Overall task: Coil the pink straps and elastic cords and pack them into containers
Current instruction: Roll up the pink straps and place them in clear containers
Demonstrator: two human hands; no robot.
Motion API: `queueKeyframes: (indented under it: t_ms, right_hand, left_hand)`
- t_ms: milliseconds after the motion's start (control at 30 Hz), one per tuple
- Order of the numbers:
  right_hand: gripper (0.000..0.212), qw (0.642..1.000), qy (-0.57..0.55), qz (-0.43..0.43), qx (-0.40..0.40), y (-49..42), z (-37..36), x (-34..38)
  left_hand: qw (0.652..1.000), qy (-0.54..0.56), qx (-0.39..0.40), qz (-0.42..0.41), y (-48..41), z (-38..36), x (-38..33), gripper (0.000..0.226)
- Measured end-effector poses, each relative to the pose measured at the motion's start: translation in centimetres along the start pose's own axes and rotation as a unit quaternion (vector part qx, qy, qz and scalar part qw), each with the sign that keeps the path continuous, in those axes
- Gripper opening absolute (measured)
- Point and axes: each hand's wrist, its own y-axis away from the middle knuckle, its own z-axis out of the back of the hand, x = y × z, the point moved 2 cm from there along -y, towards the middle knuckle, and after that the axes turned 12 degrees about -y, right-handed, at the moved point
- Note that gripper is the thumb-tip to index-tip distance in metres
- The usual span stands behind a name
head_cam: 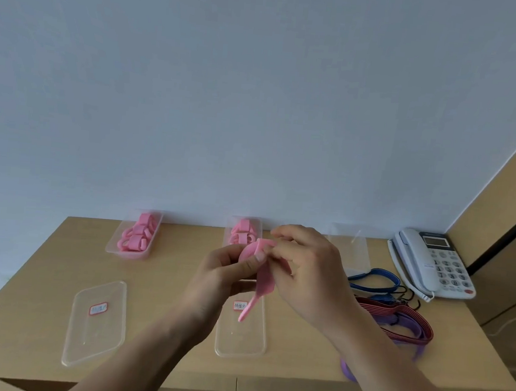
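Left hand [228, 273] and right hand [306, 271] both pinch a part-coiled flat pink strap [265, 278] above the light wooden tabletop [166, 265], tail dangling over a clear rectangular plastic lid [244, 340]; clear plastic tubs of pink coils [112, 246] line the wall-side edge

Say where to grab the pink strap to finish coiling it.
Probably pinch the hanging tail of the pink strap near its tip, from below: it dangles free under the left hand and right hand, which grip the coiled top.
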Motion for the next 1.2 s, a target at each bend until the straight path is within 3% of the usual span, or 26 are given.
queueKeyframes:
  t_ms: [167, 333, 500, 633, 933, 1200]
  right_hand:
    - [0.010, 0.998, -0.052, -0.032, 0.011, 0.0, -0.1, 0.0]
    - [0.021, 0.988, -0.121, -0.091, 0.041, -0.5, -0.1, -0.4]
    - [0.019, 0.986, -0.089, -0.112, 0.089, -0.9, -0.1, -0.5]
    - [0.018, 0.992, -0.060, -0.098, 0.053, -0.8, -0.3, -0.5]
    - [0.016, 0.996, -0.024, -0.084, -0.008, 1.0, -1.7, -1.2]
    - [0.014, 0.997, -0.014, -0.052, -0.058, 2.2, -2.0, -1.1]
  left_hand:
    - [1.000, -0.008, -0.011, 0.004, -0.5, 0.3, 0.1, 0.026]
    - [0.999, -0.040, -0.010, 0.013, -0.9, 0.7, 0.3, 0.021]
    - [0.999, -0.033, -0.012, 0.018, -1.0, 0.7, 0.7, 0.027]
    - [0.998, 0.029, -0.021, 0.056, -0.9, 0.1, 1.3, 0.032]
    - [0.988, 0.018, -0.051, 0.146, -0.7, 0.0, 2.6, 0.044]
    - [0.992, 0.027, -0.033, 0.116, -0.5, -0.3, 2.7, 0.025]
